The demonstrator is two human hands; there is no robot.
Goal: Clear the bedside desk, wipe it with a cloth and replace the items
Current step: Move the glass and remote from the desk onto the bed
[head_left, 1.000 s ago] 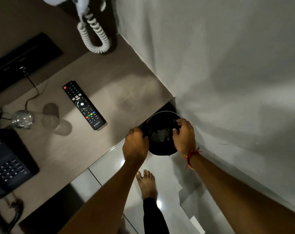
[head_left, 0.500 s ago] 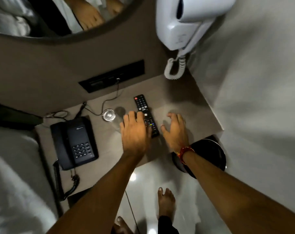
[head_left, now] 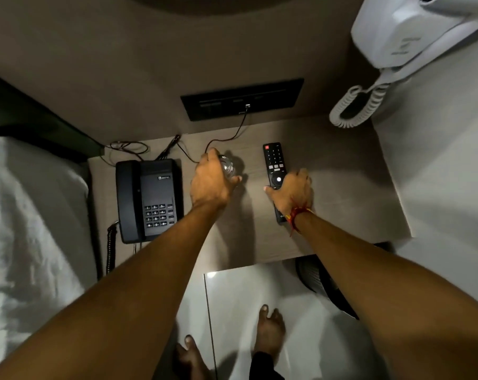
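Observation:
The wooden bedside desk (head_left: 342,187) carries a black telephone (head_left: 150,198) at its left, a clear drinking glass (head_left: 229,166) in the middle and a black TV remote (head_left: 274,165) to the right. My left hand (head_left: 213,182) is wrapped around the glass, which stands on the desk. My right hand (head_left: 292,192) lies over the lower half of the remote with thumb and fingers closed on its sides; the remote rests flat on the desk.
A white bed (head_left: 32,229) borders the desk on the left. A black socket panel (head_left: 243,98) with a thin cable sits on the back wall. A white wall-mounted hair dryer (head_left: 413,34) hangs at the top right. A black bin (head_left: 320,278) stands under the desk's right front edge.
Both hands left the black bin on the floor and rose to the desk. The left hand moved onto the glass, and the right hand closed on the remote.

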